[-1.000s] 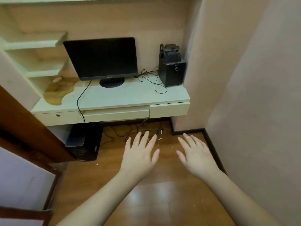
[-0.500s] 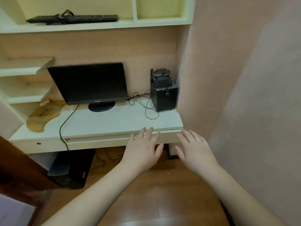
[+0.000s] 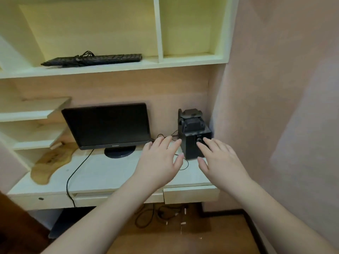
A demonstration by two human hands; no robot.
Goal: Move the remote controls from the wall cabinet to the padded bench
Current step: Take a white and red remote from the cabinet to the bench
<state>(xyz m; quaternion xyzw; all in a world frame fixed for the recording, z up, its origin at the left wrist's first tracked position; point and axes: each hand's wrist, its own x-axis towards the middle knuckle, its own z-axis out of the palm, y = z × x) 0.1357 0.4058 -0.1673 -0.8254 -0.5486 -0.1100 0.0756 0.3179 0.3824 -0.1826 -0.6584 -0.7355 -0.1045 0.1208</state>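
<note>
Both hands reach forward, palms down, in the lower middle of the frame, bare forearms running in from the bottom edge. The left hand [image 3: 160, 162] has its fingers straight and slightly spread, thumb out to the right; it holds nothing. Its fingertips appear over the back of the desk [image 3: 102, 173], near the loose black cable [image 3: 183, 166] that loops there, but whether they touch the surface cannot be told. The right hand [image 3: 221, 162] is likewise released, fingers extended and fanned, thumb angled left toward the other hand. Its fingers overlap the front of the black speaker [image 3: 194, 142] in the picture, near the round knob; contact cannot be confirmed. The two hands sit just beside each other, apart, with a gap between the thumbs.

No remote controls can be made out anywhere in view. The cabinet [image 3: 159, 59] fills the upper half of the frame: its wide left compartment holds a black keyboard [image 3: 95, 59] with a tangle of cord lying on the shelf, and the narrower right compartment shows only its pale back wall.

Centre left, a dark monitor [image 3: 108, 125] stands on its round base on the desk, a cable running from it over the front edge. A wooden board [image 3: 52, 162] lies at the desk's left end below small stepped shelves [image 3: 34, 114]. Drawers [image 3: 190, 194] line the desk front. Below, cables [image 3: 161, 213] lie on the wood floor [image 3: 174, 241]. A pinkish wall [image 3: 284, 107] takes up the right side.
</note>
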